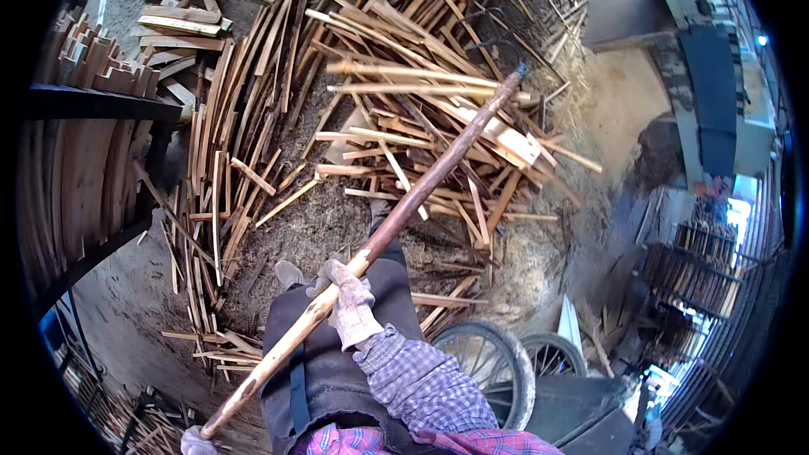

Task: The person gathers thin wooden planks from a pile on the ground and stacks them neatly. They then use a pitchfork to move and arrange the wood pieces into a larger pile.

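A long wooden pole (438, 170), dark brown at its far half and pale and bare nearer me, slants across my body from lower left to upper right. Around its middle my right hand (347, 297) is closed, in a pale work glove. My left hand (199, 441), also gloved, is closed at the pole's near end, partly cut off by the picture's edge. Bluish material wraps the far tip, where thin dark curved lines, perhaps prongs, show against the wood. Beneath that far end lies a loose heap of sawn wood strips (421, 88).
Long strips (244, 109) lie bundled on the littered ground ahead to the left. A dark-framed rack (93, 177) of boards stands at far left. Spoked wheels (497, 371) of a cart (581, 413) are close by my right leg. Machinery (708, 93) lines the far right.
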The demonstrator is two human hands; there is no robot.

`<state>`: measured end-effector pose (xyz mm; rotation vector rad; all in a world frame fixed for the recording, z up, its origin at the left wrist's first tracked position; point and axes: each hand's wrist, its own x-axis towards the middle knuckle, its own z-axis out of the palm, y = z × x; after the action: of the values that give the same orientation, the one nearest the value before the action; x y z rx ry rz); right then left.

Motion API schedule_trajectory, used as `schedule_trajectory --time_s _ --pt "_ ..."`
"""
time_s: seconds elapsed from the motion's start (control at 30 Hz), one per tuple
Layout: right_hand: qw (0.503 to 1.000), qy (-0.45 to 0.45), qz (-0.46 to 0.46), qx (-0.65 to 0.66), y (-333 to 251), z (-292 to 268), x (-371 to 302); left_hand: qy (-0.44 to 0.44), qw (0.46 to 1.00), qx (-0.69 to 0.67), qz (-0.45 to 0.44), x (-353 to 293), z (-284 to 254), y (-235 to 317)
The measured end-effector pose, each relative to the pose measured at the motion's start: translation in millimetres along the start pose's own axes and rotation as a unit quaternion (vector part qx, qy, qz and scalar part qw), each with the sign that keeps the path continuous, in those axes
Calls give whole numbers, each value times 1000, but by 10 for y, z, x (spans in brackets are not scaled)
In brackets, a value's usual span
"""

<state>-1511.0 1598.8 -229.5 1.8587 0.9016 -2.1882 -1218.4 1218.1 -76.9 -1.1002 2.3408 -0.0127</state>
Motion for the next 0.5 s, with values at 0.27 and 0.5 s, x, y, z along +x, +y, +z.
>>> schedule_trajectory --time_s 0.27,0.5 --pt "983 -2 -95 -158 -2178 624 577 -283 936 199 62 -80 116 2532" --pt "967 29 -175 -181 -4331 1021 1972 -270 908 22 320 -532 223 5283"
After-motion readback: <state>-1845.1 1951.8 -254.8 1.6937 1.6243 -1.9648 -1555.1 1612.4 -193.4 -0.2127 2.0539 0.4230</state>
